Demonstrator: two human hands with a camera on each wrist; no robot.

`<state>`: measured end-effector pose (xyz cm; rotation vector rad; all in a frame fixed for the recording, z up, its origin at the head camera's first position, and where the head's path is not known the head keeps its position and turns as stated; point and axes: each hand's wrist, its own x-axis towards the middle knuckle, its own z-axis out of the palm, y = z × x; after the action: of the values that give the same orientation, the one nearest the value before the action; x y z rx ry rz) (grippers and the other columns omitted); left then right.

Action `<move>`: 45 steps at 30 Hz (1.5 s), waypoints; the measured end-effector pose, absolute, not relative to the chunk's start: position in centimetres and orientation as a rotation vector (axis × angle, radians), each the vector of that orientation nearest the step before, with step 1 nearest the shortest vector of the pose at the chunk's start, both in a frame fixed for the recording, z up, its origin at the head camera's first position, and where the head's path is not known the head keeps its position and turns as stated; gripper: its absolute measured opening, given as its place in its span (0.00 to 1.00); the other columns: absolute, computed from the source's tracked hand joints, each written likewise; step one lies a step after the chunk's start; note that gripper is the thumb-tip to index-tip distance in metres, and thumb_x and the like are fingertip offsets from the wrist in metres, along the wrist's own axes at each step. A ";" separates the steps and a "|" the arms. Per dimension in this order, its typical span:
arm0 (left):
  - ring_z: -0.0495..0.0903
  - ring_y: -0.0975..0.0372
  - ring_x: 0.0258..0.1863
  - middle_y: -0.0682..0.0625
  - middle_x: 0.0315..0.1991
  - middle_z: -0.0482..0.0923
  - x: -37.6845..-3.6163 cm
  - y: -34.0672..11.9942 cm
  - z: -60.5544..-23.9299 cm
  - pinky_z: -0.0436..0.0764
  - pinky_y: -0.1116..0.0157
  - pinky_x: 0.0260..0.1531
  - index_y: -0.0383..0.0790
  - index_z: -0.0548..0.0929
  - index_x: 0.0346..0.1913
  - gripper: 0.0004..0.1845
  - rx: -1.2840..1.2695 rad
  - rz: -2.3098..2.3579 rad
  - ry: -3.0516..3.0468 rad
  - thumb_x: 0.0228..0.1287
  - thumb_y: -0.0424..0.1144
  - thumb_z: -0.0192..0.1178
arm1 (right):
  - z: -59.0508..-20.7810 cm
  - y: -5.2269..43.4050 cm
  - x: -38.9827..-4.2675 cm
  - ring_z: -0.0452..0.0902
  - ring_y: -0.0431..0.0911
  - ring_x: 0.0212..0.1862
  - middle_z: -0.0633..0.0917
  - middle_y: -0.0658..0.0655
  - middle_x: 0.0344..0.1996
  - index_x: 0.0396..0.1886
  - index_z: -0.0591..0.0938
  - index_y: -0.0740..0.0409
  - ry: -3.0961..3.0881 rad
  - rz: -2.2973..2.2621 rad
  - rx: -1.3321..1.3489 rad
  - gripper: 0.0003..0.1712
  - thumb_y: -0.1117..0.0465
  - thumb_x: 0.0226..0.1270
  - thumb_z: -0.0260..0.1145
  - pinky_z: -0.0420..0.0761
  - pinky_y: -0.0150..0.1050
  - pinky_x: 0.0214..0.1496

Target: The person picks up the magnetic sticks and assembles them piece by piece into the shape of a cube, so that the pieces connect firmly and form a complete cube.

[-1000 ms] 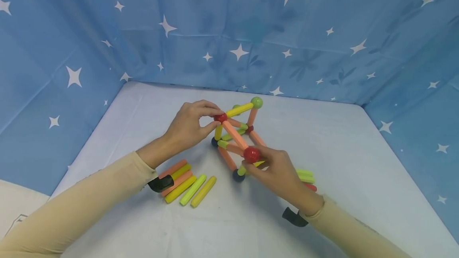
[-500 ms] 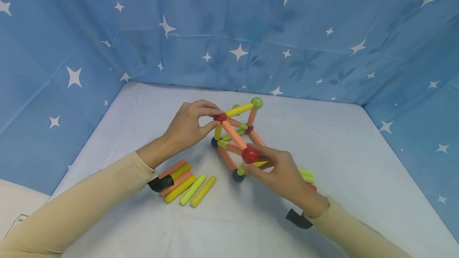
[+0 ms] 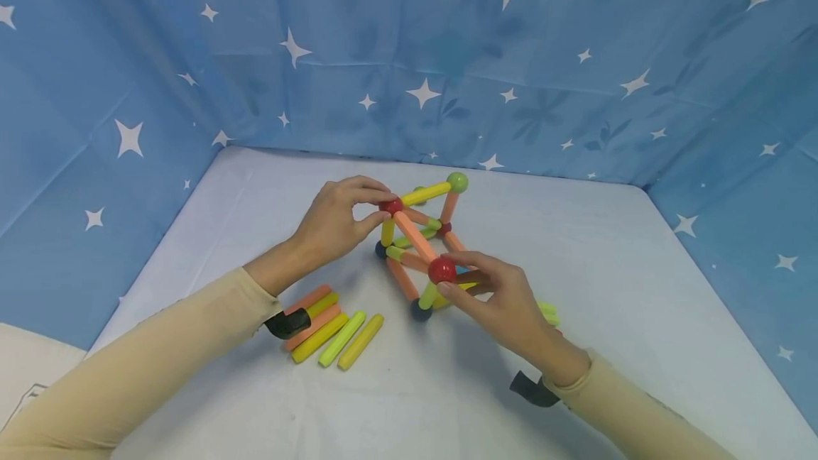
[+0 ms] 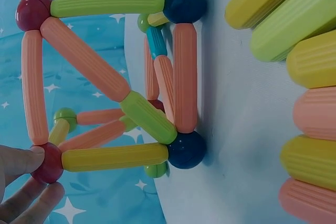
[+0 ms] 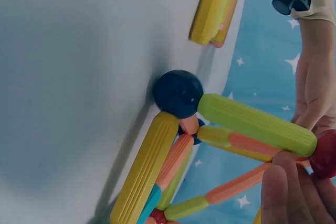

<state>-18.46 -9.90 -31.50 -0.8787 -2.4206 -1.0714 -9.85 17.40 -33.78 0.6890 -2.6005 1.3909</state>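
A frame of magnetic building sticks and balls stands on the white table. My left hand [image 3: 332,222] pinches the red ball [image 3: 391,206] at its upper left corner between thumb and fingers. At the near upper corner, my right hand [image 3: 498,293] holds a second red ball [image 3: 442,270] by thumb and fingertips. A coral stick [image 3: 415,236] joins these two balls. Dark blue balls [image 4: 187,150] form the lower corners on this side. From the right red ball, a light green stick [image 5: 257,124] runs down to one. A coral and green diagonal [image 4: 86,59] crosses this face in the left wrist view.
Several loose yellow, coral and lime sticks [image 3: 361,341] lie left of the frame, partly under the left wrist. More lime sticks [image 3: 548,313] lie behind the right hand. A green ball [image 3: 457,182] tops the far corner. Blue star-patterned cloth [image 3: 422,34] surrounds the table.
My right hand and its red ball have shifted slightly up and left in the head view. The left hand keeps its hold on the other red ball.
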 end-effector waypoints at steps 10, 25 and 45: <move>0.84 0.57 0.46 0.49 0.49 0.84 -18.4 -10.0 -31.5 0.74 0.50 0.54 0.41 0.90 0.51 0.17 -0.865 -1.074 -2.426 0.57 0.30 0.75 | -33.5 17.0 -9.6 0.85 0.41 0.46 0.87 0.49 0.48 0.60 0.84 0.55 -2.607 1.446 0.634 0.25 0.56 0.63 0.76 0.85 0.39 0.42; 0.85 0.56 0.51 0.51 0.54 0.82 -20.7 -10.5 -31.3 0.81 0.54 0.54 0.45 0.87 0.57 0.19 -0.703 -1.320 -2.590 0.63 0.32 0.71 | -34.9 23.7 -14.4 0.80 0.55 0.56 0.82 0.56 0.58 0.65 0.80 0.54 -3.213 0.652 0.431 0.28 0.51 0.68 0.70 0.80 0.57 0.54; 0.77 0.64 0.42 0.57 0.43 0.82 -17.2 -10.3 -29.8 0.77 0.57 0.46 0.46 0.90 0.46 0.10 -1.016 -1.155 -2.441 0.64 0.43 0.72 | -36.2 21.2 -12.8 0.77 0.39 0.29 0.84 0.40 0.25 0.38 0.92 0.51 -3.203 0.436 0.584 0.16 0.46 0.56 0.79 0.77 0.39 0.34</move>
<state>-17.21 -10.33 -29.81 -1.0156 -2.4408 -1.1546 -12.80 21.17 -36.20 0.5837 -3.2027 0.4365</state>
